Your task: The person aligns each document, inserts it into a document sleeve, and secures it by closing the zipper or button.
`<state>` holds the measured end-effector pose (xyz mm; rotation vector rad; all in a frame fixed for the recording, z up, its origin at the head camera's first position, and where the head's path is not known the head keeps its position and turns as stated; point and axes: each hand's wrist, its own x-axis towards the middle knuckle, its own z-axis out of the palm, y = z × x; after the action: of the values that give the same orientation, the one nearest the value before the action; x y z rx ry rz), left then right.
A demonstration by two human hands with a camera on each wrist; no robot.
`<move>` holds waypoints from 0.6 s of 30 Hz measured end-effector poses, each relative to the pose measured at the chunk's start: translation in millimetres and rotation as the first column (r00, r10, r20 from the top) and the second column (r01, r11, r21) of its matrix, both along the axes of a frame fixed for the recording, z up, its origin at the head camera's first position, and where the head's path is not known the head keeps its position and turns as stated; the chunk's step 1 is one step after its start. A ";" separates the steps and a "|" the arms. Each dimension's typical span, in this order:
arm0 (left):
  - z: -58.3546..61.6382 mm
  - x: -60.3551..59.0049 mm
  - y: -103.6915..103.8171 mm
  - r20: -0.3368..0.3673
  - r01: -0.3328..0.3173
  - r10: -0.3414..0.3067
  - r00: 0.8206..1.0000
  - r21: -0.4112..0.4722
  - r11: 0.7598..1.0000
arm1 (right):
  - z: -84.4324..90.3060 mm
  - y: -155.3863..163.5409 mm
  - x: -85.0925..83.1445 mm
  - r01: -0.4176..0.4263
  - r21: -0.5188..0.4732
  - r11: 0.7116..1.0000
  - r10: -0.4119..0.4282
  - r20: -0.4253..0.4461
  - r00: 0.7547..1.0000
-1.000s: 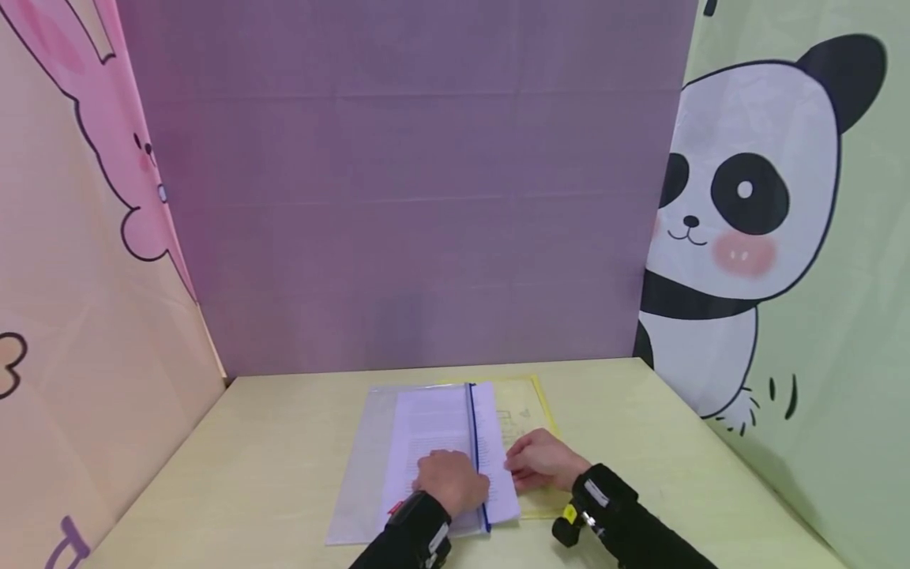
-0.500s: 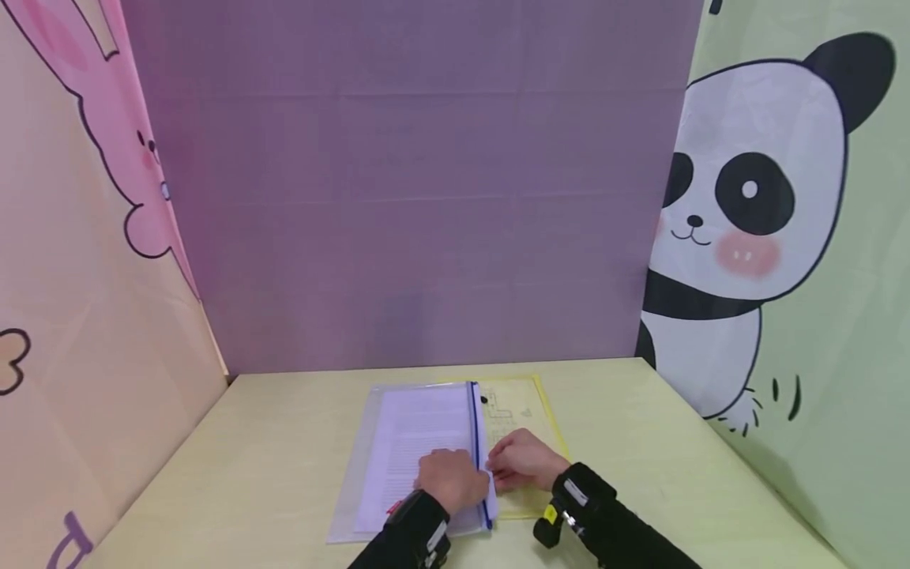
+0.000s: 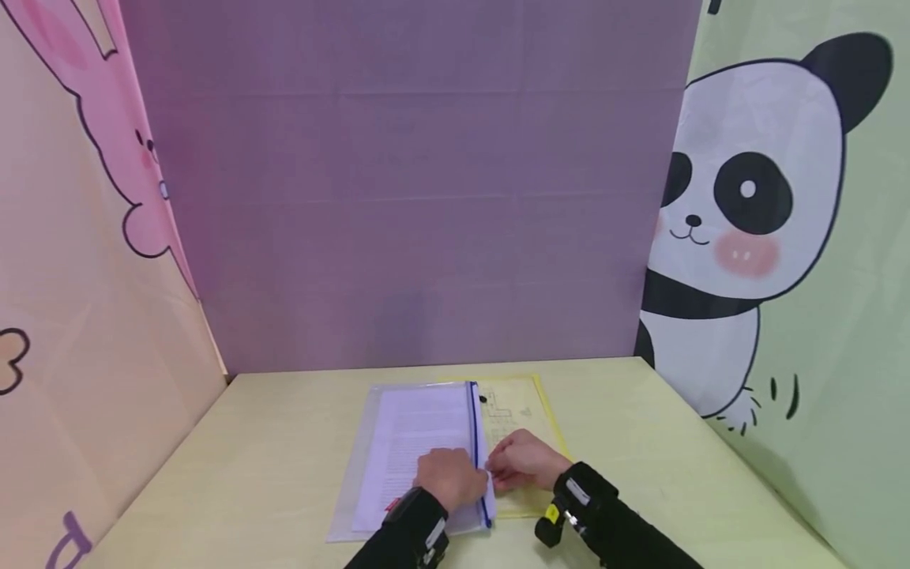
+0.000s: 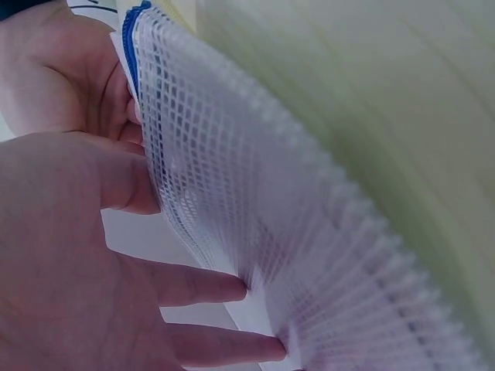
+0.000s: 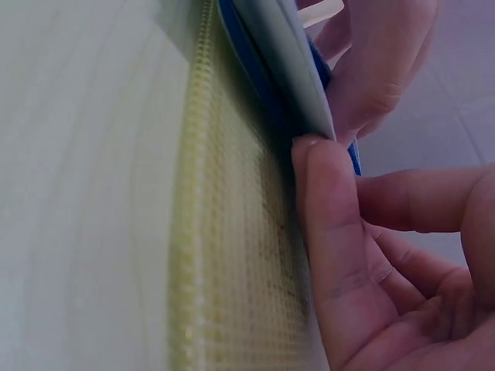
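Observation:
A clear mesh zipper pouch (image 3: 355,482) with a blue zipper edge (image 3: 474,419) lies flat on the table, most of a stack of printed papers (image 3: 419,415) inside it. A narrow strip of the papers sticks out past the zipper on the right. My left hand (image 3: 449,478) rests over the pouch and grips its zipper edge; in the left wrist view, other fingers (image 4: 209,284) press against the mesh (image 4: 232,154). Right beside it, my right hand (image 3: 526,460) pinches the protruding edge of the papers. Inside the right wrist view, the fingertips of both hands nearly meet at that edge.
A yellow-edged mesh pouch (image 3: 522,403) with a drawn sheet lies partly beneath the clear pouch, to the right. A small red mark (image 3: 393,504) shows near my left wrist. The wooden table (image 3: 235,458) meets a purple back panel (image 3: 412,237).
My right hand has moved left, and the papers have slid left, deeper into the clear pouch. My left hand has stayed in place. Little differs over the last half second.

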<state>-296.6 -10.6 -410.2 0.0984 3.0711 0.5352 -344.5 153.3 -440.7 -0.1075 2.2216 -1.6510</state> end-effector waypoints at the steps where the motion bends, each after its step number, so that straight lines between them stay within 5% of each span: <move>1: 0.0 0.0 -0.2 0.001 -0.002 0.002 1.000 0.004 1.000 | 0.7 -0.5 0.3 0.000 0.002 1.000 0.000 -0.001 1.000; 9: 1.2 2.6 -0.3 0.017 -0.046 0.045 0.999 0.079 0.996 | 2.6 -8.4 0.8 -0.006 0.024 1.000 0.007 -0.052 0.999; 18: -0.4 -5.2 -1.4 0.085 0.062 -0.062 0.994 0.003 0.998 | -0.5 -19.9 -1.4 -0.030 0.052 0.998 0.035 -0.099 0.994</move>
<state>-301.7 -12.0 -410.7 0.1663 2.9744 0.5229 -345.9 133.4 -441.2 -0.2168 2.3211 -1.6038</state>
